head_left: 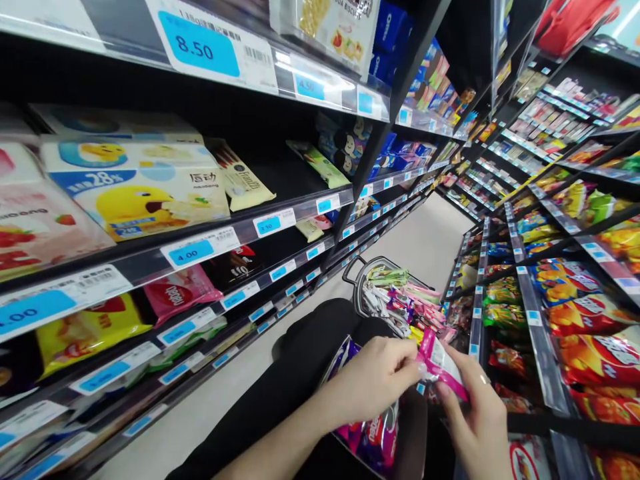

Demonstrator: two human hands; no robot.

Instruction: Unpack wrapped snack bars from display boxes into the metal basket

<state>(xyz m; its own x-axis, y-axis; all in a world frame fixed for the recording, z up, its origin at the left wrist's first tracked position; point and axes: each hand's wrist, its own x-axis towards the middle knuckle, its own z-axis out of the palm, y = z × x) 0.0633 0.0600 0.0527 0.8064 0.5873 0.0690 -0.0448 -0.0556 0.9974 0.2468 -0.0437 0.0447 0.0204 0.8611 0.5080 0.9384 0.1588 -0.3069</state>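
Observation:
Both of my hands hold one small pink and white snack packet [440,363] low in the aisle. My left hand [373,377] pinches its left end with the fingertips. From below on the right side, my right hand [480,417] grips it. Under my left forearm lie shiny purple and pink snack bags [373,437], resting on my dark-clothed lap. Just beyond the hands stands a wire basket [356,273] piled with several thin packets in pink, green and white.
Black store shelves [295,207] with blue price tags run along the left, holding boxes and wrapped snacks. More shelves [537,313] packed with orange and yellow chip bags line the right. A pale floor strip [425,233] runs between them into the distance.

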